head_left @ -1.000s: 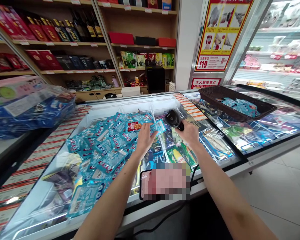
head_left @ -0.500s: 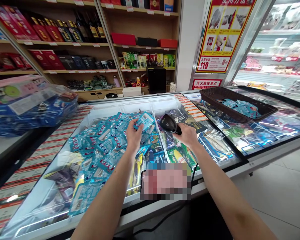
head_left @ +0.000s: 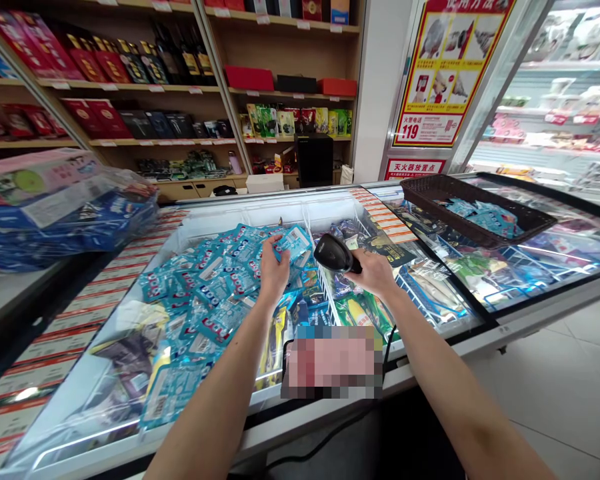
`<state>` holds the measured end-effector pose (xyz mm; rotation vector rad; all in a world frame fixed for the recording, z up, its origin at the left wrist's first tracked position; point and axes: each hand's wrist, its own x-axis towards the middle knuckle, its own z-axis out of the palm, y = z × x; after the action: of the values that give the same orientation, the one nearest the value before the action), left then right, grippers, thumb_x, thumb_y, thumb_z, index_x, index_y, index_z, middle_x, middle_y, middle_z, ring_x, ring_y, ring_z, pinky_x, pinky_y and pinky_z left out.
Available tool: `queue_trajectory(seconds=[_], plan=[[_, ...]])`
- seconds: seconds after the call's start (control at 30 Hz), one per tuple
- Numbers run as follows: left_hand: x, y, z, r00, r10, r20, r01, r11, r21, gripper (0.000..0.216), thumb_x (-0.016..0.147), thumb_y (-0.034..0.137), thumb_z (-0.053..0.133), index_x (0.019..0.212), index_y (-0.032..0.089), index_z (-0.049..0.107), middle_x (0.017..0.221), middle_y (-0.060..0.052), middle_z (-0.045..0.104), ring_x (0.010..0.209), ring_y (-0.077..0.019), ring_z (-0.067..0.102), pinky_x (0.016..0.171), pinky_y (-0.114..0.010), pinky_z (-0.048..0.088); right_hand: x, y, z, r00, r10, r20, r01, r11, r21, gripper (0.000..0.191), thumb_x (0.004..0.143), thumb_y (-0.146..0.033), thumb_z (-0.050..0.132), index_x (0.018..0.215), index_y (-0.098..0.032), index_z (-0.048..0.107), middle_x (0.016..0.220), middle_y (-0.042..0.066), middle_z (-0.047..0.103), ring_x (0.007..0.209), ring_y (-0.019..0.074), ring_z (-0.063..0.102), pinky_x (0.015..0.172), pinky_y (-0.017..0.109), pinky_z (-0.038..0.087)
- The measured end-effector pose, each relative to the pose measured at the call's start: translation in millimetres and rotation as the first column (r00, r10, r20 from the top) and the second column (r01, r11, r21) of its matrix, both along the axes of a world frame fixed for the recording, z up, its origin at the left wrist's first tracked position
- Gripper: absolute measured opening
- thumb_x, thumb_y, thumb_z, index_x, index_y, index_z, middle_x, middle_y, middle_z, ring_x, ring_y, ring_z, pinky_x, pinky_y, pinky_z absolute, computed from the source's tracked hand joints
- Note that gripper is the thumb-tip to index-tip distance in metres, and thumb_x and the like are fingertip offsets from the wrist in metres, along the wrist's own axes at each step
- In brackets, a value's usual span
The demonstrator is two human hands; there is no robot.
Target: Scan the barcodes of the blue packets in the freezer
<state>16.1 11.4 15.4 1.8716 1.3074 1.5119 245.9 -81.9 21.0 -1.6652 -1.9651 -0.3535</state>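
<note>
My left hand [head_left: 275,262] pinches a light-blue ice-cream packet [head_left: 296,243], its barcode side facing up. Below it a large heap of the same blue packets [head_left: 215,283] lies over the left part of the chest freezer [head_left: 330,197]. In my right hand [head_left: 373,270] is a black handheld barcode scanner [head_left: 334,253], gripped by its handle, with its head pointing left toward the packet. The two are a short gap apart. At the freezer's front edge sits a blurred-out flat object [head_left: 333,363], its face hidden by pixels.
On the freezer's right side stands a brown basket [head_left: 523,235] with several blue packets. Plastic-wrapped boxes [head_left: 65,207] sit at the left. White wire dividers [head_left: 325,283] split the freezer. A black cable [head_left: 325,440] hangs in front. Shelves [head_left: 190,87] line the back wall.
The scanner has tilted slightly and shifted a little left. My left hand and its packet have moved slightly right. The rest of the scene shows only a small camera shift.
</note>
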Motion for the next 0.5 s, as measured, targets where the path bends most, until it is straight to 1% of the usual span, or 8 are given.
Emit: queue_trajectory(seconds=[0.1, 0.2, 0.33, 0.5], plan=[[-1.5, -0.1, -1.8, 1.0, 0.027, -0.008, -0.027, 1.0, -0.01, 0.042, 0.079, 0.029, 0.053, 0.119, 0.019, 0.046, 0.094, -0.005, 0.055, 0.083, -0.0174, 0.051, 0.079, -0.032, 0.042, -0.3, -0.3, -0.3, 1.0, 0.01, -0.005, -0.01, 1.0, 0.004, 0.038, 0.076, -0.041, 0.056, 0.105, -0.018, 0.059, 0.089, 0.006, 0.067, 0.077, 0.0198, 0.062, 0.064, 0.026, 0.04], [-1.7, -0.8, -1.2, 0.999, 0.029, -0.019, -0.029, 1.0, -0.008, 0.038, 0.078, 0.031, 0.054, 0.114, 0.019, 0.049, 0.089, -0.005, 0.054, 0.08, -0.0178, 0.051, 0.076, -0.031, 0.042, -1.3, -1.4, 0.6, 1.0, 0.018, -0.017, -0.018, 1.0, -0.018, 0.039, 0.077, -0.042, 0.054, 0.108, -0.018, 0.058, 0.09, 0.006, 0.067, 0.079, 0.0199, 0.062, 0.065, 0.026, 0.041], [1.7, -5.1, 4.6, 1.0, 0.011, 0.007, -0.011, 1.0, 0.02, 0.034, 0.078, 0.033, 0.055, 0.109, 0.019, 0.052, 0.084, -0.005, 0.054, 0.081, -0.0194, 0.052, 0.075, -0.031, 0.043, -3.1, -2.8, 2.2, 0.999, 0.028, -0.036, -0.03, 0.998, -0.061, 0.039, 0.078, -0.042, 0.053, 0.107, -0.017, 0.057, 0.091, 0.007, 0.067, 0.083, 0.0203, 0.062, 0.068, 0.026, 0.041], [5.5, -10.6, 11.3, 1.0, 0.009, -0.021, -0.008, 1.0, 0.018, 0.03, 0.079, 0.03, 0.052, 0.106, 0.018, 0.053, 0.083, -0.005, 0.054, 0.085, -0.0204, 0.053, 0.078, -0.033, 0.043, -3.3, -3.6, 2.7, 0.998, 0.059, -0.036, -0.061, 0.997, -0.042, 0.037, 0.078, -0.041, 0.054, 0.106, -0.017, 0.057, 0.09, 0.006, 0.067, 0.083, 0.0196, 0.062, 0.067, 0.025, 0.04]])
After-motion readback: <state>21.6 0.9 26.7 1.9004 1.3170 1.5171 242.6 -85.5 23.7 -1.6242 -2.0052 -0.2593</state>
